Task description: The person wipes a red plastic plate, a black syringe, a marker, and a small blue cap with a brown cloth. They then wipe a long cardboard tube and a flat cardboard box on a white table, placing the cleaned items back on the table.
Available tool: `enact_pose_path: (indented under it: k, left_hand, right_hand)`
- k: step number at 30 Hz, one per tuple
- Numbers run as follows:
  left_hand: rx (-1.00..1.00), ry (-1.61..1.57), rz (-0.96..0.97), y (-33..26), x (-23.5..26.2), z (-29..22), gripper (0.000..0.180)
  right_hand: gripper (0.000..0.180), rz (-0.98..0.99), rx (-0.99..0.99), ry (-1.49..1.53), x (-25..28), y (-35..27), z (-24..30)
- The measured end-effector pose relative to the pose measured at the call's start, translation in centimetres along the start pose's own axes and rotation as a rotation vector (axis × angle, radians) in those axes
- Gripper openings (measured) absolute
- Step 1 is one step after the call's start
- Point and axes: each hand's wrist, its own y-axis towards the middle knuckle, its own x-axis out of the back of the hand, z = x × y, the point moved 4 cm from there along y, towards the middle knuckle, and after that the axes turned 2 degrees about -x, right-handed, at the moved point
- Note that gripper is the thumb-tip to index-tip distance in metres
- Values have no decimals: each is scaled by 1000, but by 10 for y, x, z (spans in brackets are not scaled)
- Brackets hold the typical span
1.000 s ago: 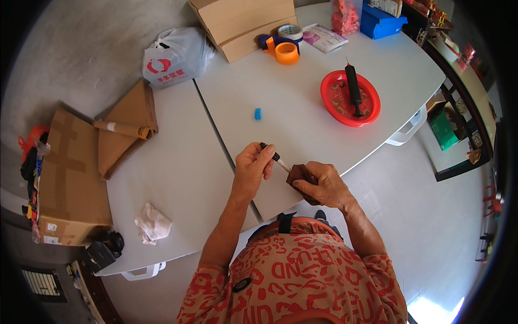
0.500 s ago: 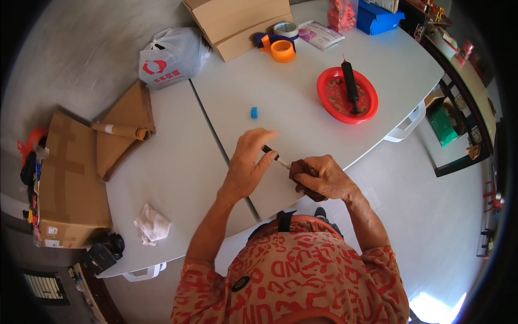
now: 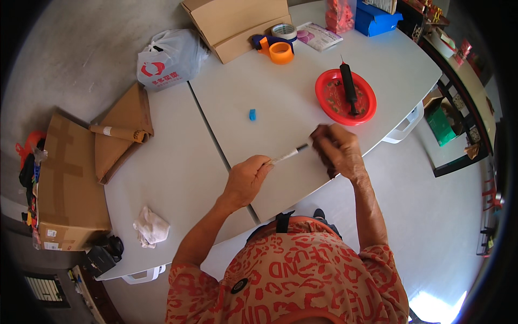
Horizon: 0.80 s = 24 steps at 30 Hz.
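My left hand (image 3: 245, 182), closed, grips one end of a slim whitish stick (image 3: 286, 155) with a black tip. The stick slants up to the right above the table. Just beyond its tip, my right hand (image 3: 343, 155) is closed around a crumpled dark brown cloth (image 3: 322, 143), slightly blurred by motion. A small gap seems to separate cloth and tip. Farther off on the table lies a small blue piece (image 3: 252, 114). Past my right hand stands a red plastic basin (image 3: 320, 105), with a black hand pump (image 3: 348, 83) with a thin needle resting across it.
At the far side are an orange tape roll (image 3: 280, 53), an open cardboard box (image 3: 240, 24), a white plastic bag (image 3: 170, 56) and a blue box (image 3: 376, 20). Folded cardboard (image 3: 124, 124), a large carton (image 3: 73, 178) and a whitish cloth (image 3: 152, 224) occupy the left.
The stick has passed from spanning both hands to my left hand, its black end now pointing right. My right hand and the brown cloth have moved up and right, off the stick.
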Motion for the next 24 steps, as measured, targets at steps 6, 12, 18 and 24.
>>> enact_pose_path:
  k: [6,12,18,24]
  left_hand:
    - [500,-867,50,-11,-39,5,19]
    - [498,-920,-1,-13,-50,-14,23]
    - [545,-993,51,-18,-54,-12,22]
    - [599,-1205,-8,-18,-55,-13,13]
  right_hand:
    - [31,-304,622,-248,-52,-26,2]
    - [23,-291,534,14,-77,-17,-5]
    - [23,-241,329,460,-66,2,-6]
    - [19,104,38,548,-52,4,-11]
